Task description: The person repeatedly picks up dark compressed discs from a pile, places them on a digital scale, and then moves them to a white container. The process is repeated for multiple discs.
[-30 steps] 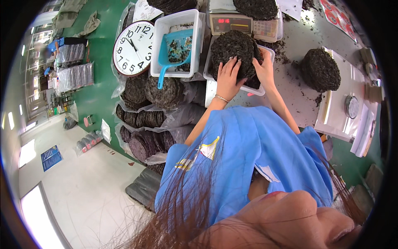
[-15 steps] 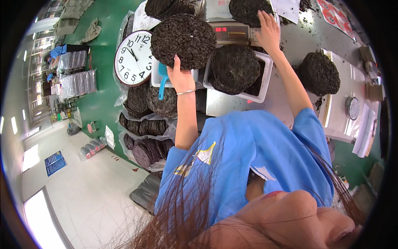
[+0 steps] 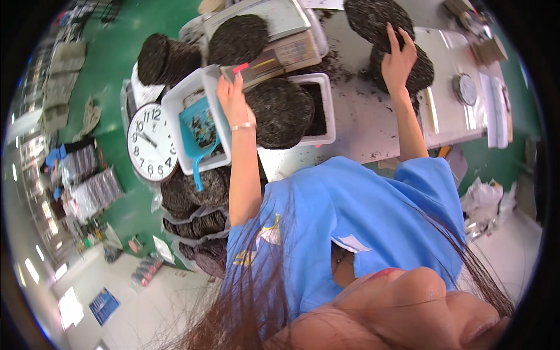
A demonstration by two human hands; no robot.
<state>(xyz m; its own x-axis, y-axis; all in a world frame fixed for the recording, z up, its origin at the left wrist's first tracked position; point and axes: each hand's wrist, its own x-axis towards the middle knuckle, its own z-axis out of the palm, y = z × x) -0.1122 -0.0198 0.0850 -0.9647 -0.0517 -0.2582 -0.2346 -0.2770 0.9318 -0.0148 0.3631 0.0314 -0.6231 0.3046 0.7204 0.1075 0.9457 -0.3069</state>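
Observation:
My right hand [image 3: 400, 64] grips the near edge of a round, dark seaweed cake [image 3: 376, 17], rough and dry-looking, held at the upper right. Under and beside it lies another dark cake [image 3: 421, 71], partly covered by my hand. My left hand [image 3: 233, 102] has its fingers stretched forward with nothing in them, near the lit display of a scale [image 3: 286, 49]. On that scale rests one dark cake [image 3: 239, 39]. Just right of my left wrist, another cake [image 3: 277, 114] sits across a white bin [image 3: 329, 111] of dark crumbs.
Left of my left arm, a white bin [image 3: 175, 111] holds a blue dustpan-like scoop [image 3: 201, 131]. A round wall-type clock [image 3: 151, 143] leans beside it. More cakes [image 3: 166, 58] stand at the far left; stacks [image 3: 201, 186] lie below. Crumbs dot the table [image 3: 350, 116].
My left hand has let go of its cake, and one now lies on the scale. My right hand has lifted a cake from the scale and moved it right. The view has shifted.

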